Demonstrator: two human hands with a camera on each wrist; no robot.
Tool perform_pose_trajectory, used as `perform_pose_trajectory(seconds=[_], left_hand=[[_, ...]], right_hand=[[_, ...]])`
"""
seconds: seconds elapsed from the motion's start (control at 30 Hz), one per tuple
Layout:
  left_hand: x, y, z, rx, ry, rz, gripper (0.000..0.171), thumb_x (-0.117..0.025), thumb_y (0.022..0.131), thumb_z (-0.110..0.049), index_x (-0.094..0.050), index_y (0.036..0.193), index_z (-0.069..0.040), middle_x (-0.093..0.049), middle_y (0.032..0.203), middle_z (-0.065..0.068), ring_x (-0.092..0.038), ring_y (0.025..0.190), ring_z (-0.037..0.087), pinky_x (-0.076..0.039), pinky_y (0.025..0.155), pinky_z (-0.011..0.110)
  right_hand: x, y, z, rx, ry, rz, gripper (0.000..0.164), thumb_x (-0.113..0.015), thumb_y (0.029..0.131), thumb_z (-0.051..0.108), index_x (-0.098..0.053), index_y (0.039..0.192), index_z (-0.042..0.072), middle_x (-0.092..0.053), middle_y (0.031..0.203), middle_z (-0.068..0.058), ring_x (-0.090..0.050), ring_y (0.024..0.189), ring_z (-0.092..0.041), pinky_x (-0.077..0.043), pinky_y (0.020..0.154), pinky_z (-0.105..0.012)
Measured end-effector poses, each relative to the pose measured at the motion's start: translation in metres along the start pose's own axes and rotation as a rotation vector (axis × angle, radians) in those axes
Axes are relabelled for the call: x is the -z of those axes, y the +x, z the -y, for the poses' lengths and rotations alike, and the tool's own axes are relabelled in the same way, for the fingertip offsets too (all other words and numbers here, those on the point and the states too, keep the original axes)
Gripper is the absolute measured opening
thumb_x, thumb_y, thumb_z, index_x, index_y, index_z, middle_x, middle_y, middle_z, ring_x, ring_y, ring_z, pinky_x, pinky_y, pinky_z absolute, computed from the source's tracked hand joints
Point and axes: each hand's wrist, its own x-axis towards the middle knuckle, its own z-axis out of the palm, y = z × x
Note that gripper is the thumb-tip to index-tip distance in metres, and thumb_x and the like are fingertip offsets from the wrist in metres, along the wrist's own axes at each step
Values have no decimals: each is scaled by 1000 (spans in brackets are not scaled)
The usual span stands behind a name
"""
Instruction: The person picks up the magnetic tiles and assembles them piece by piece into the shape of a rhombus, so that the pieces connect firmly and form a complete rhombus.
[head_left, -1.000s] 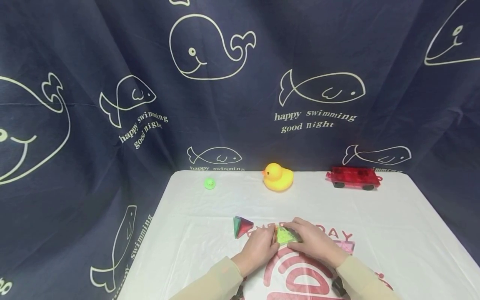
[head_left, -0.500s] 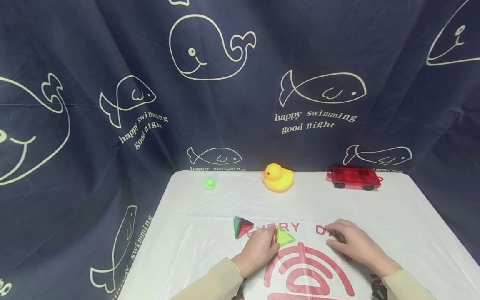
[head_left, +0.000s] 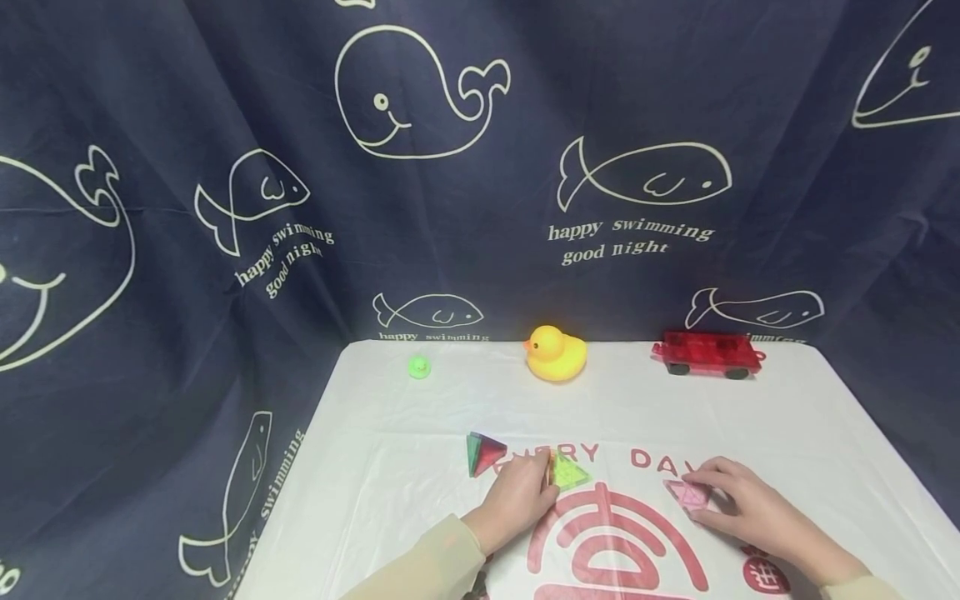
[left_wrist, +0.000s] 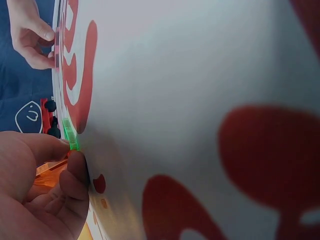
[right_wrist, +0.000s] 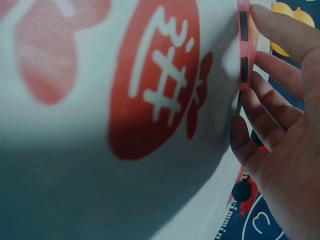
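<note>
Near the middle of the table my left hand (head_left: 517,493) pinches the edge where a translucent yellow-green triangular magnetic tile (head_left: 572,472) meets an orange tile (left_wrist: 49,174). The left wrist view shows the orange tile partly hidden behind the fingers. To the right, my right hand (head_left: 750,507) holds a pink translucent magnetic tile (head_left: 688,494) by its edges, between thumb and fingers. Dark magnet strips show along the pink tile's rim in the right wrist view. Just left of my left hand stands a small red and green tile piece (head_left: 486,455).
Along the table's back edge sit a small green duck (head_left: 419,367), a yellow rubber duck (head_left: 556,354) and a red translucent wheeled car base (head_left: 708,355). A white cloth with red print (head_left: 405,533) covers the table. A dark blue curtain (head_left: 465,225) hangs behind.
My right hand has left the yellow-green tile, moved right, and taken hold of the pink tile. The left hand keeps its place at the yellow-green tile.
</note>
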Motion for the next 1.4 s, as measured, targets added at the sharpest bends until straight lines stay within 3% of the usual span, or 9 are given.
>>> perform_pose_trajectory(seconds=[0.33,0.53,0.67,0.8,1.0,1.23,1.4], left_hand=[[1,-1,0,-7,-1,-4,37,-76,86,-14,-66,119,-1,-45,59,-12,-41,48,3,-33,44,21],[3,-1,-1,-7,2,2,40,-76,86,-14,-66,123,0,-45,59,-12,-42,49,3,-34,44,20],[4,0,-1,-11,9,5,41,-76,87,-15,-66,123,0,-46,60,-12,-42,50,4,-35,46,20],[4,0,0,-14,22,3,40,-76,86,-15,-66,122,-1,-46,61,-13,-43,52,5,-36,49,21],[3,1,-1,-18,31,-4,37,-77,86,-15,-67,119,-3,-46,62,-13,-44,55,5,-37,51,21],[2,2,-1,-10,18,3,35,-77,86,-14,-67,117,-3,-46,61,-12,-44,52,5,-36,47,21],[1,2,0,-11,23,-3,33,-77,86,-14,-67,115,-5,-46,62,-12,-44,52,4,-35,46,21]], right_hand=[[1,-7,-6,64,-29,-7,66,-91,72,53,-74,127,20,-58,121,6,-55,108,-17,-53,96,-47],[-3,1,0,14,13,-42,65,-93,71,48,-74,121,12,-63,116,-1,-60,111,-31,-49,99,-61],[-7,12,10,-54,28,-72,69,-96,67,45,-71,119,7,-67,112,-5,-63,111,-36,-48,99,-63],[-12,24,20,-107,28,-98,73,-97,66,45,-68,117,2,-68,106,-6,-65,101,-32,-51,94,-60],[-20,38,32,-77,22,-162,63,-98,66,40,-67,109,5,-63,90,2,-56,82,-18,-53,78,-48],[-27,47,42,-29,50,-220,52,-96,70,29,-67,106,6,-59,83,3,-52,77,-15,-49,70,-40],[-30,55,51,-27,67,-232,54,-96,73,27,-66,111,3,-61,84,1,-54,77,-17,-51,70,-42]])
